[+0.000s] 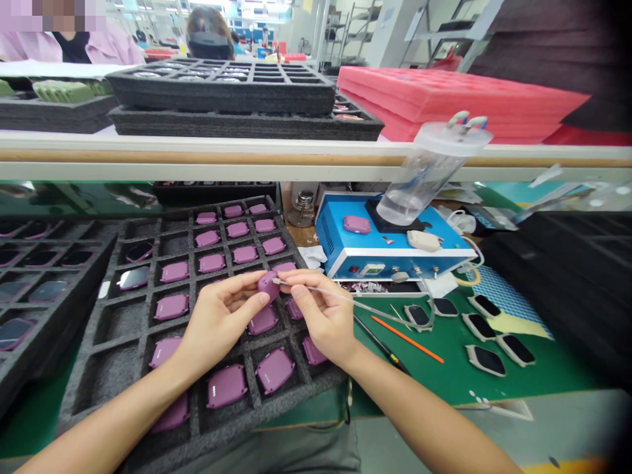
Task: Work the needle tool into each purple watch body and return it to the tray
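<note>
Above a black foam tray (121,321), my left hand (222,313) pinches a purple watch case (267,285) between thumb and fingertips. My right hand (326,319) is closed around a thin dispensing needle (281,281), whose tip is at the case; whether it touches I cannot tell. A clear tube (368,307) trails from this hand toward a blue dispenser box (340,227). Several more purple watch cases (226,386) lie in the tray's compartments below and around both hands. Two dark-screened pieces (133,278) sit in its left column.
An orange stick (407,339) and a black pen-like tool (380,345) lie on the green mat at right, with several pale-framed watches (486,360). A clear cylinder (419,174) stands tilted on the box. Across the back runs a shelf (197,158) with foam trays. A person sits beyond.
</note>
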A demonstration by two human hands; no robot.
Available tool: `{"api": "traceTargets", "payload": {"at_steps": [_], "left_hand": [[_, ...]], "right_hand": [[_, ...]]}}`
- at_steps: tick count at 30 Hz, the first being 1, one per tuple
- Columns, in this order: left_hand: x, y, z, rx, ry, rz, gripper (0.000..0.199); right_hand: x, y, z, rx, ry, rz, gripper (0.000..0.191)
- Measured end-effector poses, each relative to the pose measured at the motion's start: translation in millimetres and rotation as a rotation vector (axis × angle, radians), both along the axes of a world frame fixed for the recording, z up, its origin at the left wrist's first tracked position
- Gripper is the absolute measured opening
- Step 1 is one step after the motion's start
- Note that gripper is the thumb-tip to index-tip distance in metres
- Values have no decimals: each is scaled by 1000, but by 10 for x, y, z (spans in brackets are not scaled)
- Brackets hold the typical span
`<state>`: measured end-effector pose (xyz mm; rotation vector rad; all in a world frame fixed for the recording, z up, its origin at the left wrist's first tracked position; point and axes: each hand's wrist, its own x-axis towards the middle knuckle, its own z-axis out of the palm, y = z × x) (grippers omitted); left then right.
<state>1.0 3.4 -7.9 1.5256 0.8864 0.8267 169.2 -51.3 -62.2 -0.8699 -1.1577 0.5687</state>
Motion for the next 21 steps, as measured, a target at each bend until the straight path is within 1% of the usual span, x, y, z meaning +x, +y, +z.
{"api": "traceTargets", "payload": {"at_steps": [2,5,8,10,12,13,15,16,18,19,21], "left_hand": [[10,-9,-10,10,6,3,44],[29,-91,-30,63,53,18,40],[0,-132,-29,231,218,9,37],[-91,-41,18,391,395,-20,41],[-240,171,116,509,573,2,43],[-327,321,172,535,652,47,41],[-496,683,257,528,787,197,34],[-570,871,275,486,836,222,29],[-689,1188,274,424,838,225,22],[-739,1294,269,401,832,210,25],[-840,1388,275,389,806,192,36]], "right_hand": [[5,-5,-3,2,-14,-6,14],[-5,-61,-14,-10,-46,-20,14],[-23,-123,-46,-27,-15,-52,13],[-33,-135,-72,-30,24,-78,12],[-44,-141,-81,-32,37,-86,11],[-48,-146,-76,-31,36,-83,11],[-54,-154,-60,-24,41,-78,10],[-56,-156,-54,-22,46,-80,9],[-57,-156,-52,-32,47,-92,10],[-57,-156,-53,-43,42,-99,10],[-59,-159,-58,-64,26,-106,11]]}}
